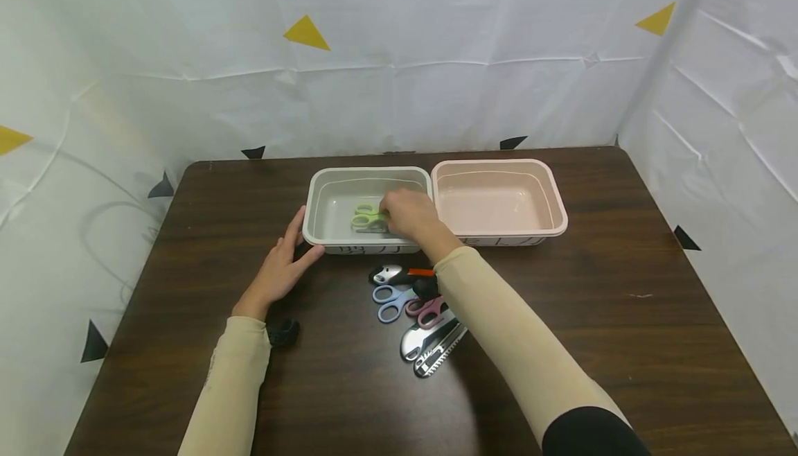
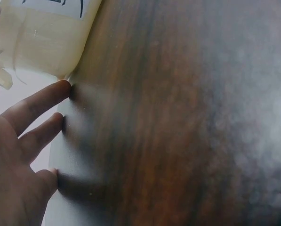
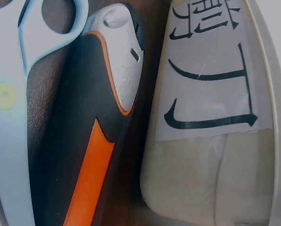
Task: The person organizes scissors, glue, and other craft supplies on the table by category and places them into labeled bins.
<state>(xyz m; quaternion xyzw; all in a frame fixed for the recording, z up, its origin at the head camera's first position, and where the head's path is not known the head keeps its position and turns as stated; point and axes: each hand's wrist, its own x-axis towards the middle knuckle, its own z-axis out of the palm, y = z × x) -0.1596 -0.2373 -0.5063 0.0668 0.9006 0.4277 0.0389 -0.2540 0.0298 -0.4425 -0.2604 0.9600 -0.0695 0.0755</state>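
Note:
In the head view my right hand (image 1: 408,213) reaches over the front rim into the pale grey-green bin (image 1: 368,245). It holds green-handled scissors (image 1: 362,220) low inside the bin; the fingertips and blades are hidden. A small greyish shape (image 1: 372,229) shows just below the handles. My left hand (image 1: 283,269) is spread at the bin's front left corner, thumb by the front rim and fingers along the left side. In the left wrist view, straight fingers (image 2: 36,106) reach toward the table beside the bin wall.
A pink bin (image 1: 492,238) stands right of the green one. In front lie an orange-and-black cutter (image 1: 389,275), blue scissors (image 1: 391,303), pink scissors (image 1: 427,312), and silver cutters (image 1: 414,343), partly under the right forearm. A small black object (image 1: 285,332) sits by the left wrist.

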